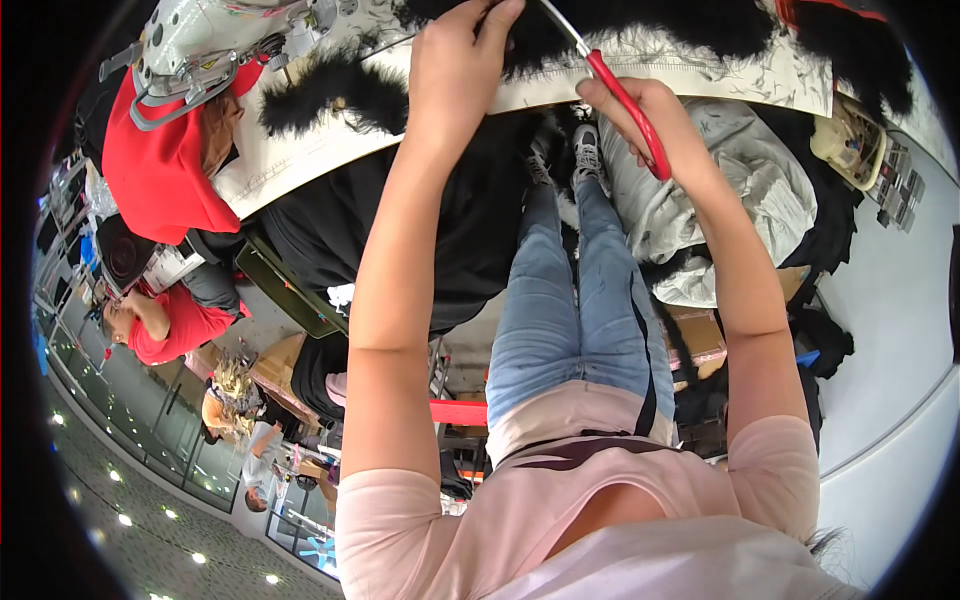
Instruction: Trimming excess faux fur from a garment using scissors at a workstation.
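Observation:
At the top edge, my left hand is closed, thumb and fingers pinched at a piece of black fur on the table. The frame's edge partly cuts off its fingertips. Close by on the right, my right hand grips a pair of scissors with red handles. Their metal blades point up and left over the fur and run out of the frame; how far they stand apart cannot be seen. Another tuft of black fur lies on the table to the left of my left hand.
A white sewing machine stands at the far left of the pale table, above red cloth. Loose black fibres litter the tabletop. Grey-white fabric bulges below the table's right part, beside a cream plastic basket. Other people sit at left.

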Motion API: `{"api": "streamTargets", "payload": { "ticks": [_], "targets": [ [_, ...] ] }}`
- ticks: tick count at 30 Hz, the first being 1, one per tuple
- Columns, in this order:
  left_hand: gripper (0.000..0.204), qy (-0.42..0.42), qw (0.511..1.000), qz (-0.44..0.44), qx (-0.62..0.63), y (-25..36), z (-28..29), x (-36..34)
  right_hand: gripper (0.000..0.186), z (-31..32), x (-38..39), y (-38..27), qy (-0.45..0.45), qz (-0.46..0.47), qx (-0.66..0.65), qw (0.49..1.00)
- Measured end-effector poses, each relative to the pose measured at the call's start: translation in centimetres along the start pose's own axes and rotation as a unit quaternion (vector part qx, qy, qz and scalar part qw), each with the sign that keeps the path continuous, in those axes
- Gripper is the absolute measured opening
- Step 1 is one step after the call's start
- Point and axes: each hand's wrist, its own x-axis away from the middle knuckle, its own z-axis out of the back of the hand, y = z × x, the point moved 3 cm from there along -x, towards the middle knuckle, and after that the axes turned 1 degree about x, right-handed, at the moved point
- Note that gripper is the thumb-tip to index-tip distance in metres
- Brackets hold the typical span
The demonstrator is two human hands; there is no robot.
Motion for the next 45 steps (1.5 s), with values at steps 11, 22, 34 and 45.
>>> {"api": "streamTargets", "payload": {
  "ticks": [11, 22, 34, 45],
  "targets": [
    [0.034, -0.205, 0.941, 0.059, 0.262, -3.9, -0.4, 4.0, 0.026, -2.1, 1.4, 0.0, 0.111, 0.123, -0.142, 0.976],
    [0.029, -0.257, 0.946, 0.113, 0.165, -4.4, -1.8, 6.3, 0.025, -0.8, 3.8, 3.2, 0.274, 0.071, -0.262, 0.923],
    [0.019, -0.093, 0.995, 0.027, -0.04, -7.9, 1.0, 5.8, 0.021, 5.1, 1.8, 8.4, 0.428, 0.084, -0.181, 0.882],
    [0.016, -0.043, 0.998, 0.025, -0.032, -9.6, 1.5, 6.3, 0.019, 4.7, -0.1, 9.0, 0.435, 0.102, -0.14, 0.883]
  ]
}}
